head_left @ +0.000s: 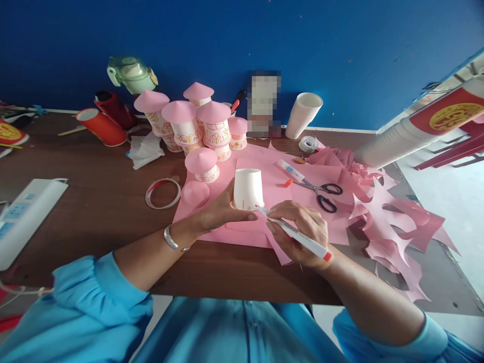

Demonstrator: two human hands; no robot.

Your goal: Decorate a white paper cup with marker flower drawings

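A white paper cup (248,187) is upside down over the pink paper, with my left hand (223,210) gripping its left side and lower rim. A short red line shows low on its wall. In my right hand (300,229) is a white marker with a red end (302,239), its tip at the cup's lower right edge. Behind the cup stand several paper-cup towers (183,133) with pink cone roofs and drawn flowers. A small roofed cup (202,164) and a loose pink cone (195,194) lie left of my left hand.
Black-handled scissors (325,194), a glue stick (290,170) and its orange cap (288,183) lie right of the cup. Pink paper scraps (393,217) cover the table's right side. A tape roll (163,193) lies left; stacked cups (304,116) stand by the blue wall.
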